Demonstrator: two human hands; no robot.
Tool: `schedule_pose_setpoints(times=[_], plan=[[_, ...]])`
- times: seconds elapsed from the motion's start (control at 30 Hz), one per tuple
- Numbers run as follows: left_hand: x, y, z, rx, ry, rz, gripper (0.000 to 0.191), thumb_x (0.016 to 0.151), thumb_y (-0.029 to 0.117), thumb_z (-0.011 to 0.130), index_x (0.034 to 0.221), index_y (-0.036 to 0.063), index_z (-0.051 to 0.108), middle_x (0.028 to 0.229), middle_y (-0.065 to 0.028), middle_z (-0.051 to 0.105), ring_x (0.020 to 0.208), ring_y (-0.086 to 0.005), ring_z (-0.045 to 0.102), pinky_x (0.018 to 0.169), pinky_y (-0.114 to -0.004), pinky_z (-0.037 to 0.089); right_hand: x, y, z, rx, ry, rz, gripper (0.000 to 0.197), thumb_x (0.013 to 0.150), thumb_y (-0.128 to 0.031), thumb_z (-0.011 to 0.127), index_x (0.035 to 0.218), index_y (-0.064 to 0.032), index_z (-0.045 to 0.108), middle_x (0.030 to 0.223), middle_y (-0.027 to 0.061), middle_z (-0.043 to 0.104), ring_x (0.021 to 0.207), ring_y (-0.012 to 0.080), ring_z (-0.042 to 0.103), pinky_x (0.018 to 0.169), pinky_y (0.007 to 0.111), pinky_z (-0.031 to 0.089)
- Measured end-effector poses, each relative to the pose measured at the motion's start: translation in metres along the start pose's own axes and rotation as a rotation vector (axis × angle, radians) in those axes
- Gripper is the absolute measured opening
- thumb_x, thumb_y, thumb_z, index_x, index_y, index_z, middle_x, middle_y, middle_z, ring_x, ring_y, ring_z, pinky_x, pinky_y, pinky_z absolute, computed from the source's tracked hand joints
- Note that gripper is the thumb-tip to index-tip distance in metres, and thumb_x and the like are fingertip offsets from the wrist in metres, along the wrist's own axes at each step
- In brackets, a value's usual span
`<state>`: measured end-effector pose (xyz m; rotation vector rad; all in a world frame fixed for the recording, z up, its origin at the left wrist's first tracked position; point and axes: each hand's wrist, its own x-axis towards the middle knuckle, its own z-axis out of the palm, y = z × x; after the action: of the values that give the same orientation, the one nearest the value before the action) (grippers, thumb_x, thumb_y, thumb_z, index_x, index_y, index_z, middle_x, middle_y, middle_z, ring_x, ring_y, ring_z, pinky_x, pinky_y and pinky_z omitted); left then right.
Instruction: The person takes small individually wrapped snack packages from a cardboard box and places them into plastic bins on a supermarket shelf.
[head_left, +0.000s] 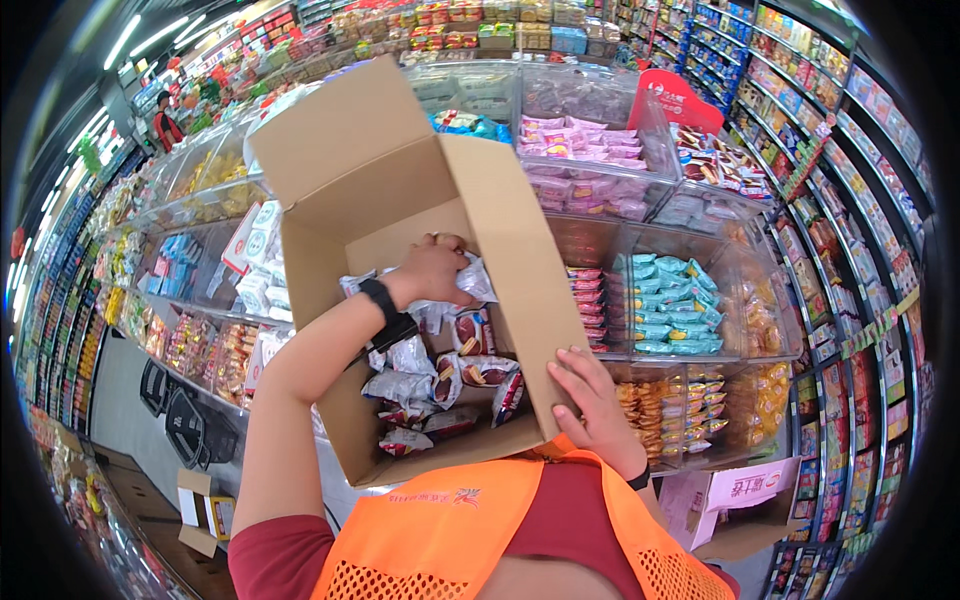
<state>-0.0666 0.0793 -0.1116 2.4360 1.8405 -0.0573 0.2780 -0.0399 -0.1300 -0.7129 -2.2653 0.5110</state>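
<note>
A large open cardboard box (525, 255) is tilted in front of my body, with its flaps spread. My left hand (437, 271) reaches inside it, fingers curled over silvery snack packets (474, 281); whether it grips one is hidden. More wrapped snacks with brown pictures on them (472, 334) lie loose over the lower part of the box floor. My right hand (592, 409) presses on the outer side of the box near its lower right corner, fingers over the flap. Beyond the box, a clear bin holds similar brown-and-white packets (724, 161).
Tiered clear plastic bins hold pink packets (581, 146), turquoise packets (675, 304) and golden ones (645, 412). A pink carton (686, 506) stands low right, black baskets (196, 427) low left. Stocked shelves (840, 247) line the right. A person (163, 124) stands far left.
</note>
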Motion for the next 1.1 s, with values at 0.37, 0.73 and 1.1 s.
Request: schedule_pose_setpoints(times=[0.37, 0.73, 1.1], plan=[[-0.07, 0.066, -0.128, -0.804, -0.521, 0.856, 0.059, 0.073, 0.04, 0.087, 0.115, 0.0039, 0.068, 0.136, -0.0175, 0.051, 0.125, -0.032, 0.048, 0.106, -0.041, 0.037, 0.052, -0.025, -0.083, -0.005, -0.059, -0.307, 0.068, 0.085, -0.015, 0.069, 0.148, -0.0104, 0.042, 0.144, 0.0179, 0.047, 0.124, 0.0362, 0.051, 0.103, 0.043, 0.045], [-0.045, 0.061, -0.105, -1.002, -0.46, 0.726, 0.065, 0.099, 0.05, 0.055, 0.138, -0.0007, 0.045, 0.127, -0.0118, 0.051, 0.115, -0.0206, 0.051, 0.099, -0.036, 0.043, 0.139, -0.007, -0.122, 0.039, -0.048, -0.486, 0.03, 0.087, -0.018, 0.071, 0.113, -0.0072, 0.061, 0.1, 0.0091, 0.062, 0.096, 0.0272, 0.06, 0.085, 0.037, 0.049], [-0.039, 0.058, -0.112, -1.172, -0.618, 0.45, 0.036, 0.095, 0.01, 0.067, 0.128, 0.0083, 0.052, 0.141, -0.0105, 0.049, 0.124, -0.0202, 0.049, 0.099, -0.035, 0.045, 0.299, 0.308, -0.315, 0.053, 0.497, 0.669, 0.021, 0.096, -0.023, 0.066, 0.105, -0.0054, 0.06, 0.088, 0.0039, 0.06, 0.078, 0.014, 0.062, 0.063, 0.035, 0.061]])
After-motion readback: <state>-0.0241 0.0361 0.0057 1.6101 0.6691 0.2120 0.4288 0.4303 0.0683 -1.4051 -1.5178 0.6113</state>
